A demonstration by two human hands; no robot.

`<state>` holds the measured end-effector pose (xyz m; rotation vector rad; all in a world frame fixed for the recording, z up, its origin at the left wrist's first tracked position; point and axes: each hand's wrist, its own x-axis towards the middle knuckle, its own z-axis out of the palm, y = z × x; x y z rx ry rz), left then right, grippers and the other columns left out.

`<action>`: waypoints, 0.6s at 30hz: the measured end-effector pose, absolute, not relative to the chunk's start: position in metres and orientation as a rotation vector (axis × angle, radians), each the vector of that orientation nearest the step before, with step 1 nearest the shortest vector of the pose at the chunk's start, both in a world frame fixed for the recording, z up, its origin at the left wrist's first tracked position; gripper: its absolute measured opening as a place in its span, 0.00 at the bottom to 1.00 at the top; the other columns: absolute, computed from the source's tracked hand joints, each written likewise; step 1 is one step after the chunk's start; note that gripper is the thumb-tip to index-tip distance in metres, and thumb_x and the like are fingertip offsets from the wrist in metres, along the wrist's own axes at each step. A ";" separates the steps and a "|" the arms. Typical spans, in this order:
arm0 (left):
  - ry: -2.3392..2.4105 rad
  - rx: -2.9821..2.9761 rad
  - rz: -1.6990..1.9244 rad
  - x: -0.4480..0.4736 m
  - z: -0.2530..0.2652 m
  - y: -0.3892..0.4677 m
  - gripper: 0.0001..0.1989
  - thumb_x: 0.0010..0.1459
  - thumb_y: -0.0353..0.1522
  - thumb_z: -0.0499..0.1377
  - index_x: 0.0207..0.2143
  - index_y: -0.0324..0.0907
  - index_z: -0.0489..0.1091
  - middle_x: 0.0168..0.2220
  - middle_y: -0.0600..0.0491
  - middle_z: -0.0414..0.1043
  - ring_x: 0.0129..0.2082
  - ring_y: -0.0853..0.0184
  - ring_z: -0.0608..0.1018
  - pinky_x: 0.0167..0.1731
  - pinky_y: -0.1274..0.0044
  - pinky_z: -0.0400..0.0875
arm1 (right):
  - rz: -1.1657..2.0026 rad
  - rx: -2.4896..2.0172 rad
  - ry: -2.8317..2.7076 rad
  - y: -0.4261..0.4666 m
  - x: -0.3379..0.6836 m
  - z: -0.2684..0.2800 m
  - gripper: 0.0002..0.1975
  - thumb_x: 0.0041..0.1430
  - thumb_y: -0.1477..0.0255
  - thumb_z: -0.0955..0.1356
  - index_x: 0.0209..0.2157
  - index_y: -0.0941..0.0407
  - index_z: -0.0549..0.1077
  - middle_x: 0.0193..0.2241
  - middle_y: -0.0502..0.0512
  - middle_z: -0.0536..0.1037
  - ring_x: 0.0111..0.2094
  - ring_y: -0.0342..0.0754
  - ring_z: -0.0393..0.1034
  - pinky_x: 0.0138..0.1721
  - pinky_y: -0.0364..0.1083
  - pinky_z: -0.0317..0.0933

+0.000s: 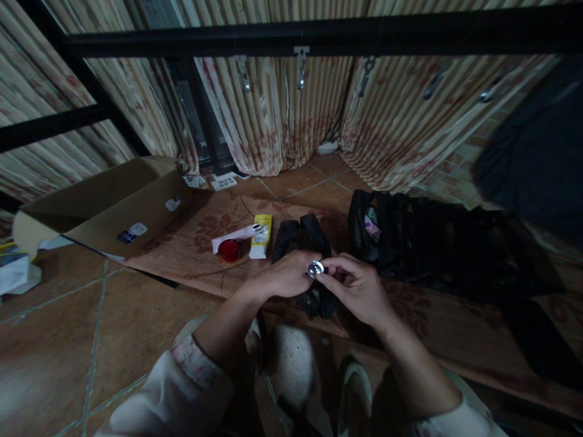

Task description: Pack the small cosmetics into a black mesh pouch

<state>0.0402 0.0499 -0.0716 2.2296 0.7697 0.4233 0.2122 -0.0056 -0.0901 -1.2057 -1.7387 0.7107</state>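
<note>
A small, shiny, round silver piece (315, 269), cap-like in look, sits between my two hands; its exact kind is hard to make out. My left hand (291, 274) is closed at its left side, most fingers turned out of sight. From the right, the thumb and forefinger of my right hand (357, 288) pinch its edge. Below both hands lies an opened black plastic bag (314, 233), its inside hidden. Left of the bag are a yellow and white tube (261, 237), a pale pink tube (237, 235) with a silver cap and a round red container (229, 250).
A reddish patterned mat (191, 270) carries these things. An open cardboard box (132, 212) stands at the left. More black plastic bags (423, 237) lie at the right, one showing colourful wrapping. Behind hang striped curtains (291, 121) and a dark metal bar (273, 39) with hooks.
</note>
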 end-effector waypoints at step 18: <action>0.886 1.391 0.751 0.035 -0.066 0.061 0.19 0.53 0.46 0.60 0.32 0.37 0.69 0.28 0.54 0.69 0.26 0.71 0.72 0.24 0.79 0.70 | 0.649 -1.145 -1.756 -0.001 0.221 -0.085 0.10 0.57 0.75 0.67 0.40 0.52 0.75 0.40 0.53 0.71 0.35 0.44 0.68 0.37 0.44 0.62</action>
